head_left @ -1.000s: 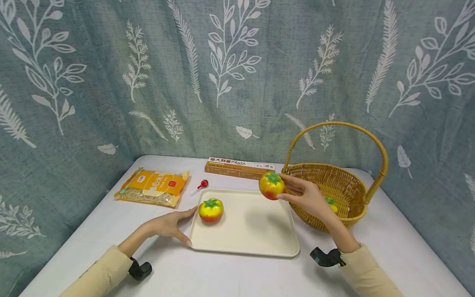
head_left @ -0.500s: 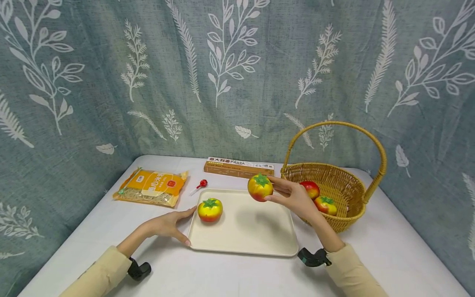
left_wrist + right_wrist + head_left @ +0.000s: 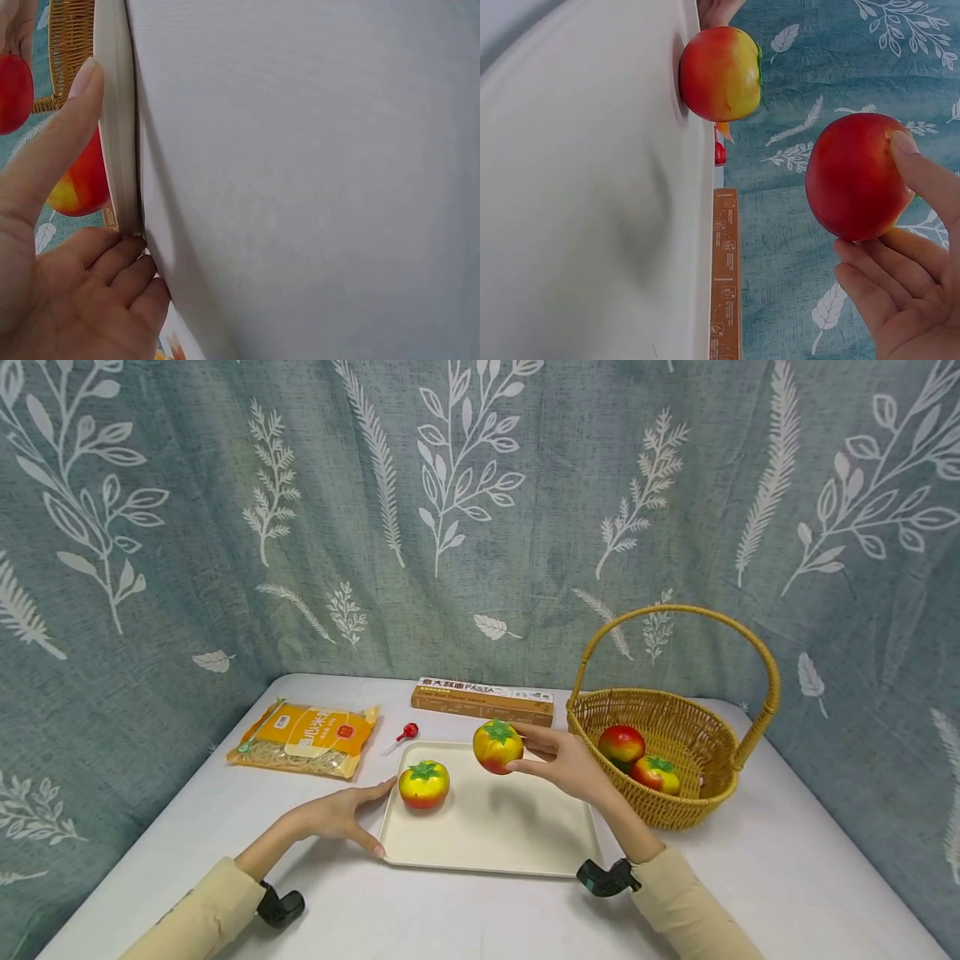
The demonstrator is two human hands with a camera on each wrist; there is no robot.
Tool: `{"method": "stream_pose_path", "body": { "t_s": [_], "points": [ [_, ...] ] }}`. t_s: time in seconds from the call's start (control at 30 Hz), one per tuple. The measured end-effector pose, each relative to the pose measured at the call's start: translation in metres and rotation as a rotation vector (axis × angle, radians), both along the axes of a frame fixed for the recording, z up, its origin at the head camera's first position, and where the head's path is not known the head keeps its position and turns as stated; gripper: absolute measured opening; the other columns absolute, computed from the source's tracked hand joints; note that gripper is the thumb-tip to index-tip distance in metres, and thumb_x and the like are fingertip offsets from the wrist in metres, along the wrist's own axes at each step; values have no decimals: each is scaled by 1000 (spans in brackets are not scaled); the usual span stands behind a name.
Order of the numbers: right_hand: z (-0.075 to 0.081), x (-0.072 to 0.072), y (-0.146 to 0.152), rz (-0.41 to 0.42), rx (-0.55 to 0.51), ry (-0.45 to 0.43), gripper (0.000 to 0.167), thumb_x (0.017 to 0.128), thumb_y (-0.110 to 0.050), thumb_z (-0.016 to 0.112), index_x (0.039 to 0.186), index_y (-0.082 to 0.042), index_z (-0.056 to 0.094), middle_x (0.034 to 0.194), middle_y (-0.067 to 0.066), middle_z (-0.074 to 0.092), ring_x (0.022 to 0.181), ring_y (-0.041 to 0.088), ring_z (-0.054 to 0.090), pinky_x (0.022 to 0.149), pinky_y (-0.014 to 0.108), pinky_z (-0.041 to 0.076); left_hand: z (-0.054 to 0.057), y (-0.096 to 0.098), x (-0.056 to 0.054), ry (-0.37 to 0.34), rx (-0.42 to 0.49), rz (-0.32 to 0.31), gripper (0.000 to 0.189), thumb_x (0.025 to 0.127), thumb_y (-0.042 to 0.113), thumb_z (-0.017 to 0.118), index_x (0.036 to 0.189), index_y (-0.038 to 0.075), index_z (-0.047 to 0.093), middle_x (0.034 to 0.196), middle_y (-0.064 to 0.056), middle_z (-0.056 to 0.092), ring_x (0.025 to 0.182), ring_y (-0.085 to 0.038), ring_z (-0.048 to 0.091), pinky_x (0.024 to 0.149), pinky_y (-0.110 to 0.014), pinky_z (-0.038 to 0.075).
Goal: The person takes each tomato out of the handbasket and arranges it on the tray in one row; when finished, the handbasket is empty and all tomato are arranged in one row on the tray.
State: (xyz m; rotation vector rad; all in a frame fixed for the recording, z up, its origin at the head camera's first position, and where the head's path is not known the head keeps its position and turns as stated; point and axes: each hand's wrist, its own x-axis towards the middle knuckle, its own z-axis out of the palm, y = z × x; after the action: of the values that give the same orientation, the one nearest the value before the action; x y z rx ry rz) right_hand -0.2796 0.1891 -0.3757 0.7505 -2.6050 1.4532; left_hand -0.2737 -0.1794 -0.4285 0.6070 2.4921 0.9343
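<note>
1. Well, I see the left hand (image 3: 341, 817) spread wide, touching the tray (image 3: 480, 843) at its left edge.
2. A yellow-red fruit (image 3: 424, 785) rests on it.
3. A second fruit (image 3: 497, 748) is above, pinched by the right hand (image 3: 562, 763).
4. Rightmost stands a basket (image 3: 693, 739).

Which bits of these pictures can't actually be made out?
Head view: far right corner of the tray, behind the right hand.
Head view: fine print on the box, too small to read.
Left wrist view: part of the basket, beyond the top edge.
Right wrist view: most of the left hand, beyond the top edge.
</note>
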Motion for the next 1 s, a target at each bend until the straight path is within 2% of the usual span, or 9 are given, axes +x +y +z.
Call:
{"method": "stream_pose_path", "body": {
  "t_s": [0.13,0.3,0.5,0.63,0.83,1.0],
  "points": [
    [-5,-2,-4,9,3,2,62,81,-28,78,137,-11,56,131,11,59,115,27,60,95,40,48,0,0,0,-2,3,2,111,66,34,89,154,10,25,156,-18,25,143,-38,20,112,-60,17],
    [-12,-6,-9,22,-13,-20,60,81,-27,78,135,-11,58,128,10,62,114,26,61,97,43,47,1,0,2,-4,2,0,110,67,33,88,153,9,24,155,-19,25,142,-39,20,112,-60,16],
    [-20,-6,-16,32,3,-30,58,81,-25,78,134,-10,58,129,9,61,113,24,61,97,38,48,0,0,1,2,0,-6,110,67,34,88,153,9,24,155,-19,24,142,-39,20,112,-60,16],
    [-25,-4,-20,19,48,-29,58,81,-27,78,133,-8,59,129,9,61,111,23,63,95,35,49,0,-1,1,2,1,-1,111,66,34,89,153,10,25,155,-19,25,142,-39,20,112,-60,16],
    [-33,-4,-26,52,96,-1,56,82,-23,78,131,-3,59,128,13,61,111,27,62,93,33,50,0,-1,1,-1,9,-3,110,67,33,89,153,10,25,155,-19,25,142,-38,20,112,-60,16],
    [-38,-4,-29,33,122,-9,56,81,-24,79,129,-2,61,126,14,62,108,28,64,91,33,52,1,0,1,-2,9,-3,110,67,33,88,153,10,25,155,-19,25,143,-38,20,112,-60,16]
  ]
}}
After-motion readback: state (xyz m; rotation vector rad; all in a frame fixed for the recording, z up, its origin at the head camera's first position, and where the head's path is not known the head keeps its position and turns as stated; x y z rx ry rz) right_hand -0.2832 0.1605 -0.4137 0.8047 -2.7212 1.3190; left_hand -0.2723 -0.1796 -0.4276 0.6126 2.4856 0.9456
